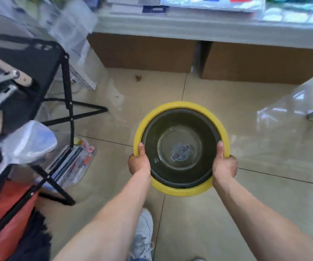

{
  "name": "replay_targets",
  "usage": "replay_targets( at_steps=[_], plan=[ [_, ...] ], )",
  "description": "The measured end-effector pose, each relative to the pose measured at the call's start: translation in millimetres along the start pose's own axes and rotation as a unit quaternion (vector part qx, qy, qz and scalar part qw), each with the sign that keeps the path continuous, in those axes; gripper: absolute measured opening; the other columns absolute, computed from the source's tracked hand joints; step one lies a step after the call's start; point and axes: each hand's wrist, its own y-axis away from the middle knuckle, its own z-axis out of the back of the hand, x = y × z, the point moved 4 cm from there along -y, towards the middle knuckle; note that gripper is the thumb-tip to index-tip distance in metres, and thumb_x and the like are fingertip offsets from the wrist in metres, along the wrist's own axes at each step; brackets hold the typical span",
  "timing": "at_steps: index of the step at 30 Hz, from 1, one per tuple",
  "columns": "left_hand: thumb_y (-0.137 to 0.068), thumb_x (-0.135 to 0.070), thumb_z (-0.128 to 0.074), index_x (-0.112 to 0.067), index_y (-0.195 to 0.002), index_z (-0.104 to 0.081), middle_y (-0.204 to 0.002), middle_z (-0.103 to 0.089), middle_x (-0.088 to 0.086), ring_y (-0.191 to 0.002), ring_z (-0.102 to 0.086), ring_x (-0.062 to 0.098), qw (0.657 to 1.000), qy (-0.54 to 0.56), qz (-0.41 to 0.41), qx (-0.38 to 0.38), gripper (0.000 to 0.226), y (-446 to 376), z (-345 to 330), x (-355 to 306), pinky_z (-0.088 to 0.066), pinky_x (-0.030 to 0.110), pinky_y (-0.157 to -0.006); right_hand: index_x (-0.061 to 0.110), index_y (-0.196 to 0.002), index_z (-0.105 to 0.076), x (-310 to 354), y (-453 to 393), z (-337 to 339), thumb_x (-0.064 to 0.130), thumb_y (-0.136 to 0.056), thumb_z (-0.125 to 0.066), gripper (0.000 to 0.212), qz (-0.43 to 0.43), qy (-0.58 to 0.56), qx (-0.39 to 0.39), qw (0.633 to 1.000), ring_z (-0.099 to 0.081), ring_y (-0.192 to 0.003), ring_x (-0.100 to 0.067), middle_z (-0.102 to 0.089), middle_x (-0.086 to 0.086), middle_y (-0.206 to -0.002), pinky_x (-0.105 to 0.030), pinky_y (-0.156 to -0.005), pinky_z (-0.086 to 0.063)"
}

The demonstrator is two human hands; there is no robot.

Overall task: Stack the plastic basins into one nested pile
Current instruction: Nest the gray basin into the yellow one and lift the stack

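A dark see-through basin [181,147] with a round sticker on its bottom sits nested inside a yellow basin [178,106], whose rim shows all around it. Both are held above the tiled floor in the middle of the view. My left hand [139,163] grips the rim on the left side, thumb over the edge. On the right side my right hand [224,164] grips the rim the same way. The yellow basin's walls and bottom are hidden by the dark basin.
A black folding stand [67,102] loaded with goods stands at the left, with packaged items on the floor beneath it. Cardboard boxes [144,51] sit under a shelf of goods at the back. A plastic-wrapped item [293,104] lies at the right. My white shoe [144,234] is below.
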Motion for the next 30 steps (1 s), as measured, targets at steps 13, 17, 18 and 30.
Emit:
replay_targets(
  at_steps=[13, 17, 18, 30],
  plan=[
    [-0.091, -0.062, -0.039, -0.004, -0.130, -0.050, -0.133, -0.057, 0.019, -0.121, -0.055, 0.039, 0.998, 0.015, -0.003, -0.053, 0.071, -132.0, 20.4, -71.0, -0.044, 0.044, -0.101, -0.003, -0.118, -0.058, 71.4, 7.5, -151.6, 0.064, -0.092, -0.039, 0.075, 0.020, -0.003, 0.059, 0.998, -0.060, -0.109, -0.043, -0.063, -0.025, -0.118, -0.045, -0.091, -0.050],
    [-0.091, -0.060, -0.041, -0.006, -0.133, -0.046, -0.136, -0.056, 0.018, -0.124, -0.054, 0.038, 0.999, 0.034, 0.006, -0.041, 0.069, -163.3, 10.8, -74.0, -0.043, 0.045, -0.106, -0.003, -0.119, -0.058, 71.2, -3.0, -181.1, 0.063, -0.093, -0.037, 0.074, 0.007, 0.011, 0.065, 0.998, -0.060, -0.110, -0.043, -0.063, -0.025, -0.119, -0.047, -0.093, -0.050],
    [-0.091, -0.059, -0.042, -0.006, -0.133, -0.046, -0.135, -0.056, 0.018, -0.123, -0.054, 0.038, 0.999, 0.036, 0.006, -0.040, 0.068, -170.1, 8.5, -75.3, -0.043, 0.043, -0.104, -0.002, -0.119, -0.058, 71.6, -4.9, -186.9, 0.063, -0.093, -0.037, 0.074, 0.002, 0.013, 0.065, 0.998, -0.060, -0.110, -0.043, -0.063, -0.024, -0.119, -0.047, -0.093, -0.050],
    [-0.093, -0.058, -0.040, -0.011, -0.124, -0.051, -0.115, -0.062, 0.014, -0.111, -0.059, 0.036, 0.999, 0.022, -0.003, -0.033, 0.057, -208.1, -12.5, -86.4, -0.039, 0.036, -0.081, 0.002, -0.118, -0.056, 71.3, -18.3, -220.7, 0.063, -0.093, -0.035, 0.069, -0.022, -0.007, 0.084, 0.996, -0.062, -0.105, -0.039, -0.063, -0.020, -0.116, -0.039, -0.079, -0.048]
  ],
)
